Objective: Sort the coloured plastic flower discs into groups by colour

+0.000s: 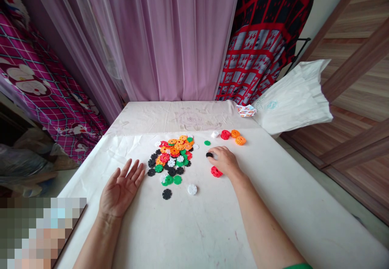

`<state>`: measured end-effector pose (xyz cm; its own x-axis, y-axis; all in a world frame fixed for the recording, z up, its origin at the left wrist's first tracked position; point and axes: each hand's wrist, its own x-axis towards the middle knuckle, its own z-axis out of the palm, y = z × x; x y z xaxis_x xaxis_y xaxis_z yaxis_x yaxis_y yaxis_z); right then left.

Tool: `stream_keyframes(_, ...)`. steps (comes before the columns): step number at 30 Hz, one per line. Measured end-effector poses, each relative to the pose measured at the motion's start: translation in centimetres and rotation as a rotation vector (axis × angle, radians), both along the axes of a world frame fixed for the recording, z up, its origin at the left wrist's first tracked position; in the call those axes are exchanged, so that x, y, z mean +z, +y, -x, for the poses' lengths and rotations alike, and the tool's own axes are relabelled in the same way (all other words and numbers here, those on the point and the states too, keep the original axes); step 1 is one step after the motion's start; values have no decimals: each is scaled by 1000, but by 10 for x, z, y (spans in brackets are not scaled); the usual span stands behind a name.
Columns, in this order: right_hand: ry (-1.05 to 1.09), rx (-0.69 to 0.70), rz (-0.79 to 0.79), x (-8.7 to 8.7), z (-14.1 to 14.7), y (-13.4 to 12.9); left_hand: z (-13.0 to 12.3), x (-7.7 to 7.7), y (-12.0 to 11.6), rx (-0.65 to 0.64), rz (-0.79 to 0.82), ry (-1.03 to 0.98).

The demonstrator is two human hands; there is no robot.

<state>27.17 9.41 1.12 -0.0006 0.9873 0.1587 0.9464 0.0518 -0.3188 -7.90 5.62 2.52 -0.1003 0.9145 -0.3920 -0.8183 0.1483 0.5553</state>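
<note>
Fingers of my right hand (225, 160) close on a small stack of black notched discs (209, 155), right of the centre of the table. Just below that hand lies a red stack of discs (216, 171). My left hand (121, 190) rests palm up with its fingers spread, holding nothing. To its right spreads a loose pile of snowflake discs (174, 151) in orange, red, green, black and white. A single black disc (167, 194) and a white disc stack (192, 189) lie nearer to me. One green disc (207, 142) sits beyond my right fingertips.
Toward the back right stand a white stack (215, 134), a red stack (225, 134) and two orange stacks (240, 140). A patterned paper piece (246, 110) and a white bag (294, 99) are at the table's right edge. Purple curtains (176, 38) hang behind.
</note>
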Motion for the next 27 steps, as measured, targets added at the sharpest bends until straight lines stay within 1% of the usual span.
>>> stream_keyframes(7,6,-19,22,-6,0,1,0,-1,0,2,5,-20)
stream_keyframes(9,7,-37,34,-3,0,1,0,-1,0,6,5,-23)
stream_keyframes(12,14,-46,-8,11,7,-3,-1,-1,0,0,-3,-14)
stream_keyframes(14,46,9,-68,25,22,-10,0,-1,0,-2,-6,-14)
stream_keyframes(16,89,146,-94,37,45,-21,0,-2,0,0,-1,-24)
stream_keyframes(17,105,249,-80,41,59,-28,0,-2,0,-1,0,-28)
stream_keyframes(19,79,397,29,45,88,-41,1,-3,0,-5,-1,-31)
stream_keyframes(20,46,454,71,44,100,-48,1,-3,0,-8,-3,-33)
stream_keyframes(22,-27,506,107,38,121,-59,2,-5,0,-11,-9,-39)
stream_keyframes(24,-89,515,106,29,134,-66,3,-6,1,-17,-16,-47)
stream_keyframes(27,-132,507,97,19,146,-71,4,-9,1,-31,-30,-45)
